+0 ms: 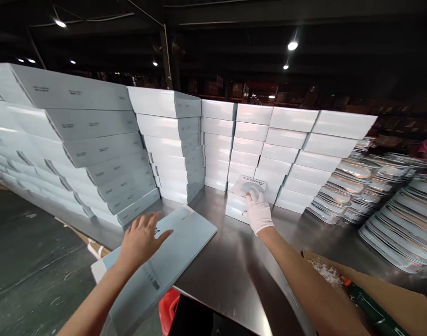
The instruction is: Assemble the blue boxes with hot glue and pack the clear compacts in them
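A white packet [249, 186] printed with a round grey shape sits on top of a short pile of packets [236, 208] at the far middle of the steel tabletop [231, 261], hard against the foot of the wall of stacked white boxes [269, 144]. The right hand [258, 213], in a white glove, lies at the packet's near edge with its fingertips on it; the grip looks narrow, curled onto the packet, though whether it pinches it I cannot tell. The packet lies straight ahead of that hand, away from the person. The left hand [140, 240], bare, rests flat and spread on a long pale-blue flat box [157, 266], whose long axis runs from near-left to far-right and which overhangs the tabletop's near edge. The right hand is the nearer to the packet; the left is well apart from it. Piles of sealed flat pouches [385, 210] fan out to the right.
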`<state>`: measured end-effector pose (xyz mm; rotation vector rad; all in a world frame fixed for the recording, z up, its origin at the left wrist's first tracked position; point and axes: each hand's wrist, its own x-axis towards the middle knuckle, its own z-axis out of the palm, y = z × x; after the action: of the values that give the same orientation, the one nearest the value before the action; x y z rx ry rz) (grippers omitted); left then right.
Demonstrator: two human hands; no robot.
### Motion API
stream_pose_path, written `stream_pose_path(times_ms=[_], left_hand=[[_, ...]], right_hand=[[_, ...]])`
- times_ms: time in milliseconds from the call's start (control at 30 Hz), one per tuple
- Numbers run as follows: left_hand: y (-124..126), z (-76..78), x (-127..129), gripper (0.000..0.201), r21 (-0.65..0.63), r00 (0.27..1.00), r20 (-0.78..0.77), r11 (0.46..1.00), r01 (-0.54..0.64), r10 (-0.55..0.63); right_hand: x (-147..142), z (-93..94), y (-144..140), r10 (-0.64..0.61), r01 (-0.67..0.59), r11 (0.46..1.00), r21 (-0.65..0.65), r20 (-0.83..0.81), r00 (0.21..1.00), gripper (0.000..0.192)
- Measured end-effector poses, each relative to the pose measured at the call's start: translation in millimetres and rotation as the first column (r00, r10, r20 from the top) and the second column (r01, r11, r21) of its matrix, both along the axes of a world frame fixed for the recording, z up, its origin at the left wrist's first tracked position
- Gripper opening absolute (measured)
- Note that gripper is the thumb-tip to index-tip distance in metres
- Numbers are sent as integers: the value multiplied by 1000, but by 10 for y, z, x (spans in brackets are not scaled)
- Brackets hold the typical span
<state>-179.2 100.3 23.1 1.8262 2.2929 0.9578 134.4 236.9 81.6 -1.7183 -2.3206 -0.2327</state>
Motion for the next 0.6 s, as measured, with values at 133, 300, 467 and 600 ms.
stream_pose_path(times_ms=[133,300,467,600], left_hand=[[136,-172,-342,59,-277,976,-182,946,-166,118],[69,13,-311,58,-175,913,-367,951,-254,177],[-478,507,56,54,174,893,-369,963,-205,257],[-922,629,455,25,538,954,-280,806,245,-103]], right_hand=[[113,36,-433,82,-79,993,90,-31,996,57],[352,197,-1322,217,-194,928,320,-38,975,37],[325,386,-1954,274,-261,596,759,114,955,21],[358,374,-2111,271,-140,659,739,-60,961,22]])
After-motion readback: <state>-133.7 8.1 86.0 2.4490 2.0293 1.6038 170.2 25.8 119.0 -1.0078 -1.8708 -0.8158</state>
